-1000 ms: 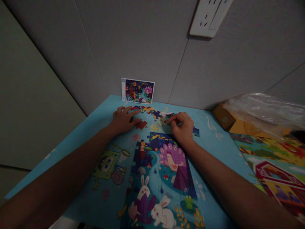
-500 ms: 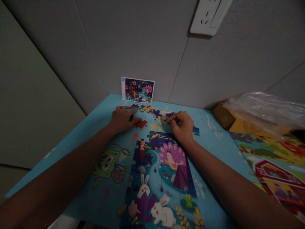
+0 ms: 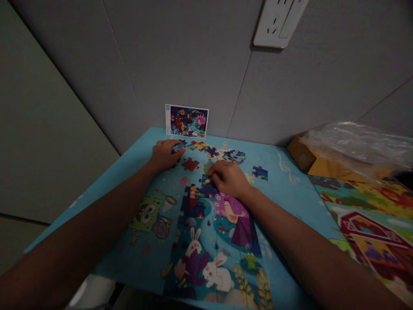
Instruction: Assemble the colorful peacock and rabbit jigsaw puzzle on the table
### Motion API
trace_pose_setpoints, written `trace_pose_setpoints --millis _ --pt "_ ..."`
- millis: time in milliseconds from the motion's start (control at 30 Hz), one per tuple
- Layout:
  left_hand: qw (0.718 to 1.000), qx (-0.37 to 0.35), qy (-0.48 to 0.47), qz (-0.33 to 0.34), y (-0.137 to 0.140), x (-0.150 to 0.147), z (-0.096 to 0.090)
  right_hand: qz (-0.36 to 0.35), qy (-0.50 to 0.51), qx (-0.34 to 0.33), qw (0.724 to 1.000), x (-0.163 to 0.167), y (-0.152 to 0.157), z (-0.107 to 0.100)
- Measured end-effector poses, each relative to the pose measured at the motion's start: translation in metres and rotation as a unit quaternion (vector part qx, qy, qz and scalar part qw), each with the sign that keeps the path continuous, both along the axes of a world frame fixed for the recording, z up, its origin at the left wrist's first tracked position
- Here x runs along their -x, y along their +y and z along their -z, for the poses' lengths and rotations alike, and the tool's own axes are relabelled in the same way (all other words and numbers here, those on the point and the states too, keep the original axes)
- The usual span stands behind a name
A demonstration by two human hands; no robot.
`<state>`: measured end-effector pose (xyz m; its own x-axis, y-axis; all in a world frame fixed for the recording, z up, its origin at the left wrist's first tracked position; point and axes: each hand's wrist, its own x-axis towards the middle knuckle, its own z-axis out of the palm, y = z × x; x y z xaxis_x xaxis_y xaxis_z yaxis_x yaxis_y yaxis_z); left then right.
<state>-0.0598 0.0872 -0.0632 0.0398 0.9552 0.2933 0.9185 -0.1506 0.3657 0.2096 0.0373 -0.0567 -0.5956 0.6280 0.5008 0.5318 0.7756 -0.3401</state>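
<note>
A partly assembled jigsaw puzzle (image 3: 209,241) with white rabbits and a purple peacock lies on the blue table. My right hand (image 3: 229,177) is at its top edge, with fingers bent in a pinch over a puzzle piece that they mostly hide. My left hand (image 3: 165,154) rests farther back on the left, thumb and fingers apart, beside loose blue pieces (image 3: 180,145). Just right of its thumb lies a reddish-brown piece (image 3: 190,164). More loose pieces (image 3: 235,156) sit in a heap behind my right hand. A joined dark blue bit (image 3: 260,173) lies to the right.
A picture card (image 3: 187,121) of the puzzle scene leans against the wall. At the right are a brown box (image 3: 301,156), crumpled clear plastic (image 3: 351,137) and colourful printed boards (image 3: 371,228). A wall socket (image 3: 279,23) is above. The table's cover (image 3: 284,202) is printed with cartoon figures.
My right hand has moved left and towards me, from the loose heap to the top edge of the puzzle. My left hand has drawn back slightly from the reddish-brown piece.
</note>
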Motion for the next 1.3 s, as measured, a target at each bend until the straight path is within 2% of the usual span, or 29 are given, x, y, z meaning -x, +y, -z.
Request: trace_pose_setpoints --millis 100,267,467,667,833,933,1033,1133,1233,1300 --pt "0.999 -0.008 0.009 -0.036 0.004 -0.005 -0.001 -0.018 -0.037 0.040 0.998 0.002 -0.001 0.002" --pt "0.995 -0.026 0.063 -0.077 0.013 -0.021 -0.006 -0.005 -0.023 0.048 0.999 0.002 -0.001 0.002" --pt "0.994 -0.003 0.110 -0.020 0.020 -0.034 -0.007 0.005 -0.030 0.062 0.998 0.006 0.001 0.000" --pt "0.986 -0.054 0.155 -0.005 0.020 -0.051 -0.005 0.007 -0.025 0.071 0.997 0.006 0.001 -0.001" --pt "0.990 -0.079 0.116 0.008 0.024 -0.050 -0.007 0.012 -0.059 0.084 0.995 0.005 0.000 -0.004" --pt "0.985 -0.162 0.058 -0.006 0.019 -0.050 -0.016 0.024 -0.088 0.070 0.993 0.005 -0.004 -0.008" --pt "0.968 -0.250 0.007 0.008 0.000 -0.056 -0.022 0.006 -0.153 0.046 0.987 0.011 -0.019 -0.020" --pt "0.958 -0.277 -0.014 0.078 -0.029 -0.058 -0.022 -0.033 -0.234 0.040 0.971 0.025 -0.052 -0.036" --pt "0.957 -0.273 -0.077 0.058 -0.058 -0.050 -0.026 -0.076 -0.262 0.051 0.961 0.043 -0.095 -0.046" --pt "0.955 -0.269 -0.119 0.031 -0.071 -0.040 -0.033 -0.080 -0.282 0.060 0.954 0.055 -0.121 -0.043"
